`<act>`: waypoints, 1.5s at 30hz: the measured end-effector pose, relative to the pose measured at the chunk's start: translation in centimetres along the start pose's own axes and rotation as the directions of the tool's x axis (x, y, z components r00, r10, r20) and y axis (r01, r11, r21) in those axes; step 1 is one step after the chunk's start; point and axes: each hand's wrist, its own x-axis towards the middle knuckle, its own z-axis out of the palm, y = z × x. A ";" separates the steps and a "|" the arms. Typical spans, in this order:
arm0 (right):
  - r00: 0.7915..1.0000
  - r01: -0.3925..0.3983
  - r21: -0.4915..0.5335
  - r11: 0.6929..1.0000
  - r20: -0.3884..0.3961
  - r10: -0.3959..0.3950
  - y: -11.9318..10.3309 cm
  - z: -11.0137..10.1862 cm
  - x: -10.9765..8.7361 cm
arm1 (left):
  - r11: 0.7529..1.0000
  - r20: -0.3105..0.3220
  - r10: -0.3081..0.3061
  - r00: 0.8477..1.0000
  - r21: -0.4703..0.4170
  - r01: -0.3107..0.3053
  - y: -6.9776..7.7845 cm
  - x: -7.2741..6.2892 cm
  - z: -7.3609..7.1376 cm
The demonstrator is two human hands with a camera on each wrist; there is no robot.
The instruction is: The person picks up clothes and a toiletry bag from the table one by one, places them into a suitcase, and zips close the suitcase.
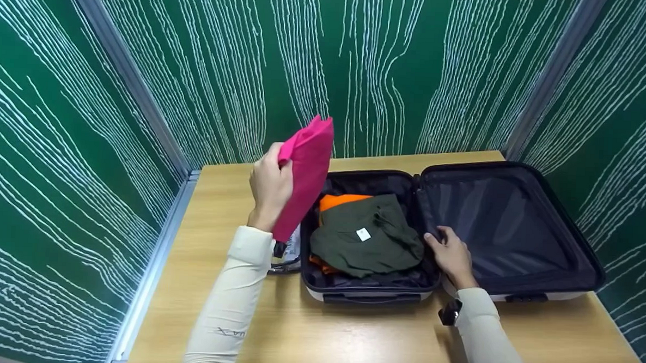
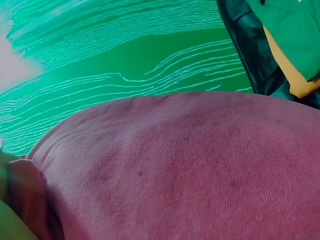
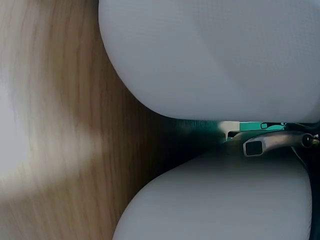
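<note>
In the head view my left hand point(image 1: 271, 182) grips a folded bright pink cloth point(image 1: 310, 167), raised at the left side of an open suitcase point(image 1: 375, 299). That cloth point(image 2: 190, 165) fills most of the left wrist view. A dark green garment point(image 1: 347, 253) with a white label lies in the suitcase's left half, over an orange cloth point(image 1: 341, 200). My right hand point(image 1: 453, 258) rests at the inner edge of the right half point(image 1: 501, 227), near the hinge side, its fingers loosely bent. The right wrist view shows pale suitcase shells point(image 3: 215, 60) and a zipper pull point(image 3: 270, 143), not the hand.
Beside the suitcase's left wall, partly hidden by the pink cloth, lies a clear plastic bag point(image 1: 292, 256) with dark edging. Everything stands on a wooden table point(image 1: 209, 285). Green panels point(image 1: 360, 68) with white lines enclose the back and sides.
</note>
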 end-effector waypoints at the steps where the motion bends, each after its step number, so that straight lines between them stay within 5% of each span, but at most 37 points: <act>1: 1.000 0.006 -0.001 1.000 -0.001 -0.006 0.0 0.0 0.0 | 1.000 0.002 0.000 1.000 -0.002 0.000 0.1 0.0 0.1; 45: 1.000 -0.010 0.002 1.000 0.016 0.010 0.0 -0.2 -0.1 | 0.997 0.085 0.041 0.996 -0.064 -0.035 2.1 0.4 3.7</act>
